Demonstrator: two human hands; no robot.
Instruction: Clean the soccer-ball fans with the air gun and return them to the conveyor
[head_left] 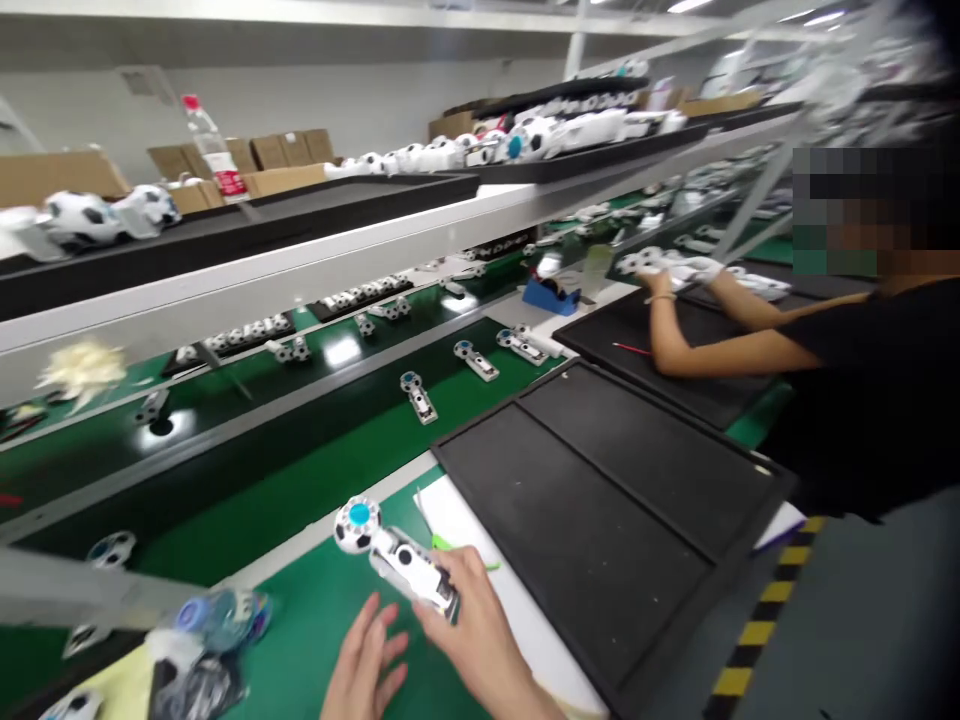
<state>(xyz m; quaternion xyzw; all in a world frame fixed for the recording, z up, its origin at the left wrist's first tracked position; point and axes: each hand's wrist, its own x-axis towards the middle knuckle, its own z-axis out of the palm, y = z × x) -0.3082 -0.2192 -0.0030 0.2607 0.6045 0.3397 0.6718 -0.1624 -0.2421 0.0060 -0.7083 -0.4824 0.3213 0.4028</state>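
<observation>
My right hand [480, 625] is closed around the lower end of a white plastic device [409, 570] with a round, soccer-ball-patterned head and a blue centre. The device tilts up to the left above the green bench [300, 610]. My left hand [369, 660] hangs just below it, fingers apart, with nothing in them. Beneath and right of my right hand lie white paper sheets [517, 610] and a bright green strip [491, 566], partly covered. Similar soccer-ball devices [418, 398] rest on the green belt [360, 440] ahead.
A large black tray [600, 500] covers the bench to my right. A co-worker [862, 380] handles white parts beyond it. Left are a plastic bottle [225, 618] and a slanted metal post [82, 590]. A shelf [300, 245] crosses overhead, and a blue tape dispenser [551, 295] stands further back.
</observation>
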